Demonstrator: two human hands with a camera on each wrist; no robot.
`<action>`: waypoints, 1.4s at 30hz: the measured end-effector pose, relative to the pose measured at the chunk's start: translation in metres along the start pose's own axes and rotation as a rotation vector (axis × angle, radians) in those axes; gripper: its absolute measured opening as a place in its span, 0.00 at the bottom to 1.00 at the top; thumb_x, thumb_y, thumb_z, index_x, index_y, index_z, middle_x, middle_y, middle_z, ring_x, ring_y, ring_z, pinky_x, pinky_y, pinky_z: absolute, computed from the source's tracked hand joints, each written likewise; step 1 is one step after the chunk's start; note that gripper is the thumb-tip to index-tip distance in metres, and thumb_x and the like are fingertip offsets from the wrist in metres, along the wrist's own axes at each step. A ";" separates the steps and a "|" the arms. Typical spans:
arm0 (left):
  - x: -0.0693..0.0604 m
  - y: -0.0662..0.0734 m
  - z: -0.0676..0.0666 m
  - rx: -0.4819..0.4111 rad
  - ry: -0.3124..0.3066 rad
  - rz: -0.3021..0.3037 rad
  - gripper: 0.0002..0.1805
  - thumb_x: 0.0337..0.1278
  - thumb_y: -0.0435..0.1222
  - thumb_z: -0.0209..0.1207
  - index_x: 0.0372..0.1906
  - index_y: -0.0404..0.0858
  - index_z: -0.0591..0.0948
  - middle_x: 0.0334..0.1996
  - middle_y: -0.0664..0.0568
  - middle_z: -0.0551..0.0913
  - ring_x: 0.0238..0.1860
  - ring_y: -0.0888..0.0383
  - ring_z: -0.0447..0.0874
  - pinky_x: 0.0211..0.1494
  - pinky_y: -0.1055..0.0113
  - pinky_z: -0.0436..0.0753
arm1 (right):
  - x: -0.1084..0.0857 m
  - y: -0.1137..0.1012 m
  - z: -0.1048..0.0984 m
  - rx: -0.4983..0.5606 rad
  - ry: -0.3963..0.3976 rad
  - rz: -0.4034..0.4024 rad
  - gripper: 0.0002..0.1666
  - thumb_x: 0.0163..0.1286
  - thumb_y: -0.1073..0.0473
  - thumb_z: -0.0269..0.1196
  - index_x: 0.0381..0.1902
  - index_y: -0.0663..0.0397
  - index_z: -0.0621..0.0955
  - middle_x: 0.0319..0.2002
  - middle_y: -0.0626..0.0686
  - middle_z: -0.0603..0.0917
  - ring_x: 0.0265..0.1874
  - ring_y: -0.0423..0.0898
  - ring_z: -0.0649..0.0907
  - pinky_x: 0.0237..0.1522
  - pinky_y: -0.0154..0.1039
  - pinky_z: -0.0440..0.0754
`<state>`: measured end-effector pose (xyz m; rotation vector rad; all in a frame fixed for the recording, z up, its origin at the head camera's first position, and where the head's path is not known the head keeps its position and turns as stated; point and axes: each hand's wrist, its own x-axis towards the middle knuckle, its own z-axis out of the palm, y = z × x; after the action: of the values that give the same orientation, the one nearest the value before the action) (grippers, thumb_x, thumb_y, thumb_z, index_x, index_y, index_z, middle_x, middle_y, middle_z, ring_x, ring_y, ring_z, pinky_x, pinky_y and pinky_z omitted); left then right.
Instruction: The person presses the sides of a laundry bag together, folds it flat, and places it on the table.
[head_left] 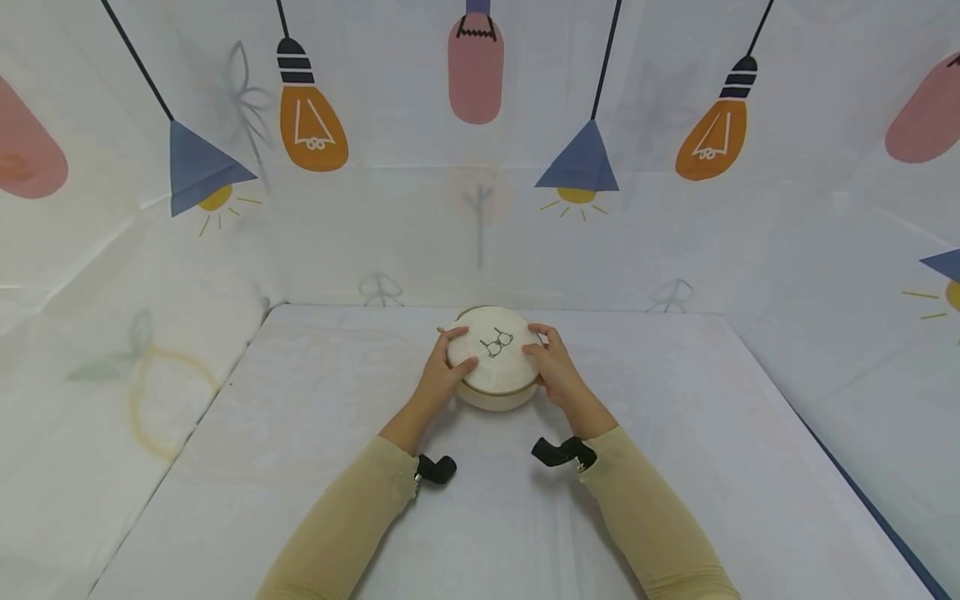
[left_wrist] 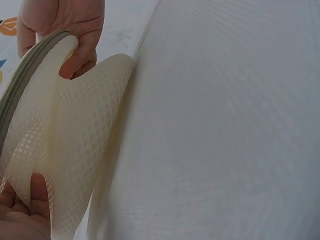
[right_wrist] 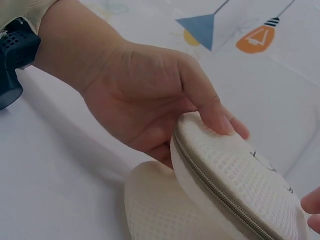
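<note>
A round cream mesh laundry bag (head_left: 493,350) is held between both hands over the table, its flat top tilted toward me with a small dark line drawing on it. My left hand (head_left: 441,371) grips its left edge, thumb on the top face. Opposite, my right hand (head_left: 558,371) pinches the right edge, thumb on top and the other fingers at the rim and below. A greenish-grey zipper (right_wrist: 215,192) runs round the rim. In the left wrist view the soft mesh side (left_wrist: 82,130) is dented and folded. The bag's inside is hidden.
The white-covered table (head_left: 480,517) spreads around the bag. Behind it hangs a white sheet (head_left: 420,217) printed with lamps and bulbs. Black wrist cameras sit at both cuffs, a left one (head_left: 437,469) and a right one (head_left: 562,452).
</note>
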<state>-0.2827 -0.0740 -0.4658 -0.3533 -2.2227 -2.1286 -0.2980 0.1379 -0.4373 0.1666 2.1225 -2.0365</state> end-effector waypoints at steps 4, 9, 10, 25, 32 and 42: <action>0.001 0.000 0.001 0.064 0.010 -0.017 0.31 0.66 0.30 0.60 0.72 0.42 0.66 0.78 0.42 0.53 0.78 0.45 0.51 0.78 0.51 0.52 | 0.000 0.001 0.001 0.005 -0.027 -0.001 0.33 0.77 0.60 0.53 0.75 0.41 0.58 0.66 0.62 0.64 0.52 0.54 0.77 0.43 0.42 0.80; 0.003 0.001 0.001 0.080 0.019 -0.025 0.31 0.66 0.30 0.60 0.71 0.43 0.66 0.79 0.43 0.53 0.79 0.47 0.48 0.79 0.51 0.49 | -0.001 0.001 0.002 0.057 -0.058 -0.011 0.34 0.77 0.62 0.53 0.76 0.40 0.56 0.67 0.63 0.63 0.55 0.55 0.77 0.47 0.43 0.79; 0.003 0.001 0.001 0.079 0.019 -0.023 0.31 0.66 0.30 0.60 0.72 0.42 0.66 0.79 0.43 0.53 0.79 0.46 0.47 0.79 0.51 0.48 | -0.001 0.001 0.002 0.066 -0.058 -0.012 0.34 0.77 0.63 0.53 0.75 0.40 0.56 0.67 0.63 0.64 0.55 0.55 0.77 0.48 0.43 0.79; -0.002 0.005 0.000 0.146 0.036 -0.064 0.33 0.67 0.34 0.61 0.73 0.42 0.63 0.78 0.40 0.52 0.79 0.44 0.47 0.79 0.51 0.49 | 0.000 0.005 0.000 0.091 -0.078 -0.035 0.33 0.78 0.63 0.52 0.76 0.43 0.57 0.67 0.63 0.65 0.53 0.54 0.79 0.43 0.38 0.81; -0.007 0.006 -0.002 0.183 0.048 -0.105 0.35 0.67 0.36 0.61 0.75 0.44 0.61 0.77 0.39 0.56 0.74 0.44 0.60 0.74 0.50 0.63 | 0.000 0.005 -0.001 0.101 -0.071 -0.020 0.33 0.78 0.64 0.53 0.76 0.42 0.59 0.68 0.62 0.66 0.51 0.52 0.79 0.42 0.38 0.82; -0.012 0.007 -0.005 0.175 0.057 -0.091 0.32 0.68 0.34 0.60 0.74 0.40 0.63 0.73 0.38 0.63 0.68 0.44 0.69 0.67 0.52 0.74 | -0.003 0.004 -0.005 0.092 -0.062 0.001 0.32 0.78 0.63 0.52 0.76 0.42 0.60 0.68 0.62 0.65 0.47 0.49 0.79 0.40 0.37 0.80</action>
<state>-0.2704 -0.0807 -0.4605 -0.1836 -2.4123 -1.9374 -0.2947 0.1436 -0.4407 0.1167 1.9931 -2.1118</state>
